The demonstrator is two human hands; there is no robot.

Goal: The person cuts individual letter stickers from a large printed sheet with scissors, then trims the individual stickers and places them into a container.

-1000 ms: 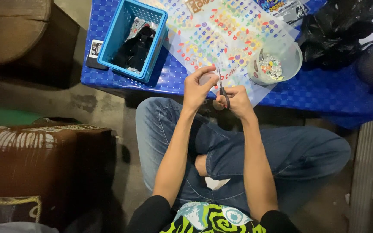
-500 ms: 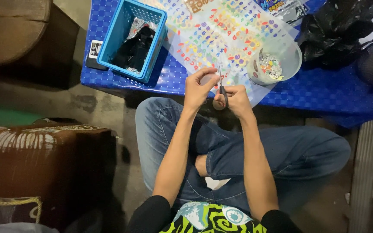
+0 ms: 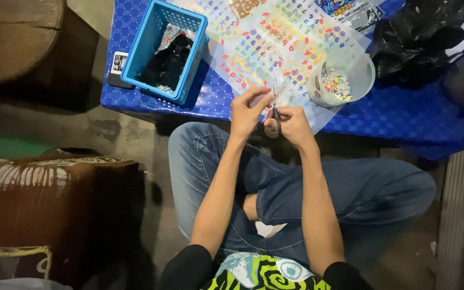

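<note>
Scissors at the sticker sheet's near edge

Scissors (image 3: 277, 119), small and dark, sit gripped in the right hand (image 3: 291, 124). Left hand (image 3: 247, 110) pinches the sticker sheet (image 3: 275, 43) edge over the blue table (image 3: 404, 113). Beyond: clear cup (image 3: 342, 80), blue basket (image 3: 165, 51).

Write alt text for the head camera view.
Seen from above, a seated person's right hand works small scissors on a clear sheet of colourful stickers that the left hand steadies, at the edge of a blue table. A blue basket and a plastic cup stand on it.

Black short sleeves, green-and-black swirl-print shirt front, blue jeans, bare forearms
</note>
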